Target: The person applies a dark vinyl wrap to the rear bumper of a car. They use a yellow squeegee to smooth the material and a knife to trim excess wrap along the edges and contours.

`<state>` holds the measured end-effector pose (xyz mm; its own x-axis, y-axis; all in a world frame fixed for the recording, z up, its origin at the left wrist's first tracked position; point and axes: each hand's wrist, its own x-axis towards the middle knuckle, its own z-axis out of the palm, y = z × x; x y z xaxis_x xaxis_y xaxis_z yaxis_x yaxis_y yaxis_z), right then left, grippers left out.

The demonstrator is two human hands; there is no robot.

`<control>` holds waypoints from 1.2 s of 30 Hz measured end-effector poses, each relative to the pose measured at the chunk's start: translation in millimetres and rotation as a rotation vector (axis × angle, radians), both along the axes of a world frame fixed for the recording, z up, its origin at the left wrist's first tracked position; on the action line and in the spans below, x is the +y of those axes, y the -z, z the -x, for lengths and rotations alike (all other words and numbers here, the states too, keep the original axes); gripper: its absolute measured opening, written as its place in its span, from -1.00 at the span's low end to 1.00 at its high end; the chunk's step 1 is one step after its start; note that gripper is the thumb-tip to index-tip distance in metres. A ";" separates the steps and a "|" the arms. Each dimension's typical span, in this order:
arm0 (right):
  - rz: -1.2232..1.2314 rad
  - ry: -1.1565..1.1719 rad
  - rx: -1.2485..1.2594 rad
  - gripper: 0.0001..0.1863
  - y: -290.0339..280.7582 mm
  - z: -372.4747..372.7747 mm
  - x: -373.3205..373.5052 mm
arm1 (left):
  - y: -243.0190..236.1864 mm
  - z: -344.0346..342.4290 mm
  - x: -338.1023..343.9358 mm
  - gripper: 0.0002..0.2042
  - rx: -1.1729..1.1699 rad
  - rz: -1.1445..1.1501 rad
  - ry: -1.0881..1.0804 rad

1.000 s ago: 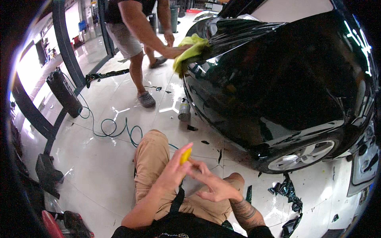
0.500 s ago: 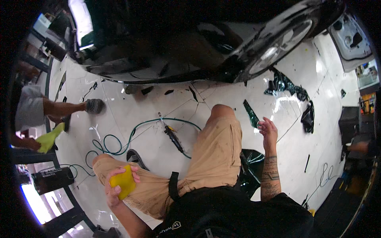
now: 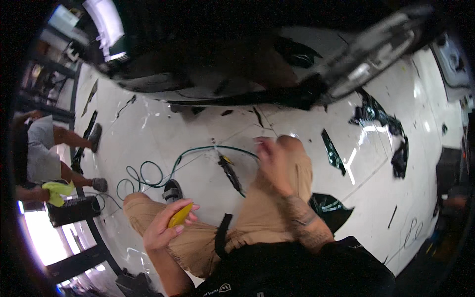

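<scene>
My left hand (image 3: pixel 166 225) is closed around a flat yellow squeegee-like pad (image 3: pixel 181 216), held above my left thigh with its edge turned upward. My right hand (image 3: pixel 271 161), smeared by motion, is over my right knee; whether anything is in its fingers cannot be made out. Ahead of both hands is the glossy black body of a car (image 3: pixel 208 74), with a wheel (image 3: pixel 368 64) at the right. Between my legs a black tool with a yellow part (image 3: pixel 228 171) lies on the floor, joined to a green hose (image 3: pixel 190 150).
Dark film scraps lie about the tiled floor: a long strip (image 3: pixel 333 152), a crumpled heap (image 3: pixel 378 116) and a piece (image 3: pixel 329 210) beside my right thigh. At the left another person (image 3: pixel 44 148) holds a yellow-green cloth (image 3: pixel 58 192) near a black box (image 3: pixel 74 210).
My right hand has swung left from beside the film strip to over my right knee. The yellow pad has tilted more edge-on. The view has shifted, and the other person now stands farther forward.
</scene>
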<state>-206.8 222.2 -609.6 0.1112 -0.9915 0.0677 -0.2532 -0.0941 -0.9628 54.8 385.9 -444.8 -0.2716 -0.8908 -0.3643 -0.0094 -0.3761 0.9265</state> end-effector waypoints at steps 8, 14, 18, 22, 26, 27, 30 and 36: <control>-0.531 -0.529 0.761 -0.14 192.6 -184.5 42.5 | 29.6 -55.3 -3.9 -0.43 -0.099 0.059 0.132; -0.534 -0.316 0.942 -0.15 232.9 -170.2 69.1 | 34.6 -134.3 -41.2 -0.44 0.123 0.000 0.260; -0.785 -0.218 1.082 -0.13 210.0 -184.5 46.6 | 38.7 -190.9 -31.7 -0.45 0.223 -0.019 0.153; -0.461 -0.284 0.921 -0.33 244.2 -127.7 56.0 | 26.2 -212.8 -41.9 -0.46 0.505 -0.291 0.169; -1.010 -0.457 0.322 -0.41 94.5 -247.4 76.6 | 26.8 -238.9 -20.1 -0.57 0.726 -0.523 -0.070; -1.024 -0.453 0.262 -0.43 40.2 -272.9 81.4 | 35.3 -240.3 -11.5 -0.60 0.775 -0.546 -0.122; -0.897 -0.424 0.405 -0.40 -77.3 -299.5 102.0 | 15.8 -234.5 6.5 -0.66 0.889 -0.691 -0.285; -0.490 -0.150 0.468 0.12 -342.2 -305.8 104.9 | -103.6 -252.7 4.0 -0.74 0.636 -0.746 -0.306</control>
